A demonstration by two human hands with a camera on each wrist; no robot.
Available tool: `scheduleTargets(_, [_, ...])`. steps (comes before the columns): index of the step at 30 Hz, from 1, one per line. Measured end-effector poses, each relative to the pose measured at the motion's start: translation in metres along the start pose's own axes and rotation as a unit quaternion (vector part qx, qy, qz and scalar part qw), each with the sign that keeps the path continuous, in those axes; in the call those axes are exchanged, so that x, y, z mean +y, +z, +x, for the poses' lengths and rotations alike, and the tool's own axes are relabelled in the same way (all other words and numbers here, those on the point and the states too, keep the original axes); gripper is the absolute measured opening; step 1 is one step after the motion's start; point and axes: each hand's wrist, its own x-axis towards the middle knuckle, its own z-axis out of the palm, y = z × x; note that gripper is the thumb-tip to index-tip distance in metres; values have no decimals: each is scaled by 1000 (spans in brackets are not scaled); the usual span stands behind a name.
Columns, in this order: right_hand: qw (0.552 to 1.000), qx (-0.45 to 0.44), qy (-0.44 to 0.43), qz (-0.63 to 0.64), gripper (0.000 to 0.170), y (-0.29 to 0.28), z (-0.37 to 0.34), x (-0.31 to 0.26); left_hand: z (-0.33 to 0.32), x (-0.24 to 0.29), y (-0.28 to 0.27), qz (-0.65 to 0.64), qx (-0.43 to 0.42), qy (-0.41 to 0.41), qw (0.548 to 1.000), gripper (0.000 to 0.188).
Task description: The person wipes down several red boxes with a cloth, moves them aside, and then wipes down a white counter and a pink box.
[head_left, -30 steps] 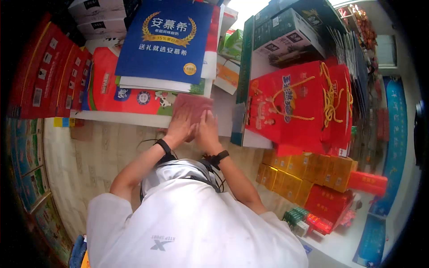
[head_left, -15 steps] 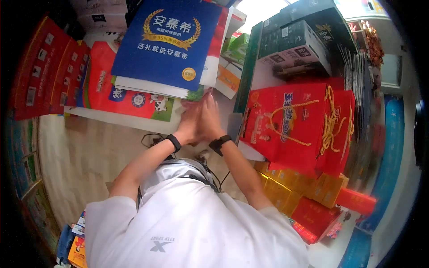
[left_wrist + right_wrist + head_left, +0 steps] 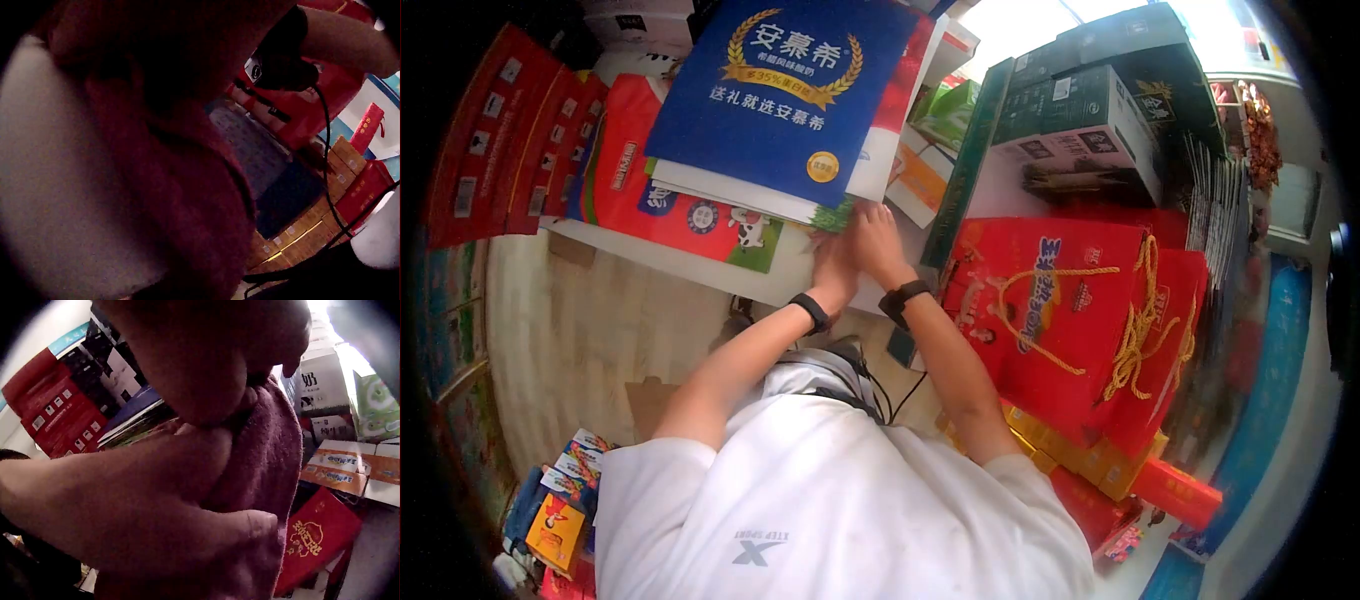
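A dark pink cloth (image 3: 272, 444) is gathered between my two hands at the front edge of the white counter (image 3: 780, 280). My left hand (image 3: 835, 268) grips it from the left, its thumb laid along the cloth in the right wrist view. Close beside it, my right hand (image 3: 878, 243) holds the cloth's upper part with bent fingers. Folds of the cloth (image 3: 187, 212) hang large and dark in the left wrist view. From above, the hands hide most of it. A blue gift bag (image 3: 770, 110) lies flat on a stack just beyond them.
Red gift bags (image 3: 1050, 310) with yellow cord handles lie to the right, dark green cartons (image 3: 1090, 130) behind them. Red boxes (image 3: 500, 140) stand at the far left. Gold boxes (image 3: 1090, 460) sit low on the right. A black cable (image 3: 328, 137) hangs near the wrists.
One second ago the cloth lay spread under both hands on the counter's edge. Now the hands have come together and bunched it between them. The head view has shifted slightly.
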Motion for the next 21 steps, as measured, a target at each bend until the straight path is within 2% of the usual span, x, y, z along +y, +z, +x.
scheduleTargets(2, [999, 2, -23, -30, 37, 3, 1, 6, 5, 14, -51, -94, -98, -71, 988, 75])
scheduleTargets(5, [1000, -17, 6, -26, 34, 6, 5, 13, 11, 7, -28, -118, -112, -88, 983, 81])
scheduleTargets(6, [999, -28, 13, -30, 32, 7, 8, 16, 14, 3, -20, -69, -92, -41, 993, 85])
scheduleTargets(7, [999, -30, 13, -29, 32, 9, 8, 16, 14, 5, -34, -70, -93, -42, 992, 85])
scheduleTargets(9, [998, -9, 19, -64, 32, 7, 12, 15, 19, 10, -61, -167, -93, -95, 977, 81])
scheduleTargets(10, [999, -4, 24, -42, 33, 5, 13, 13, 18, 8, -51, -136, -62, -86, 985, 70])
scheduleTargets(11, [999, -1, 20, -46, 33, 3, 14, 11, 19, 6, -37, -137, -56, -86, 985, 70])
scheduleTargets(13, [998, -11, 43, -45, 31, 7, 14, 10, 19, 1, -30, -111, 18, -49, 992, 65])
scheduleTargets(14, [998, -7, 39, -47, 31, 9, 14, 10, 18, -1, -26, -110, 24, -49, 992, 65])
scheduleTargets(16, [998, 35, -1, -54, 36, 11, 12, 10, 13, 1, -45, -152, -44, -59, 986, 59])
scheduleTargets(17, [998, 39, -3, -56, 36, 13, 8, 9, 10, 0, -50, -151, -41, -58, 986, 59])
scheduleTargets(19, [989, -16, 114, 89, 54, -5, -3, -12, 3, 0, -59, -188, 1, -48, 981, 68])
scheduleTargets(21, [991, 17, 115, 72, 56, 7, -15, -17, -10, 8, -89, -159, 22, -10, 987, 74])
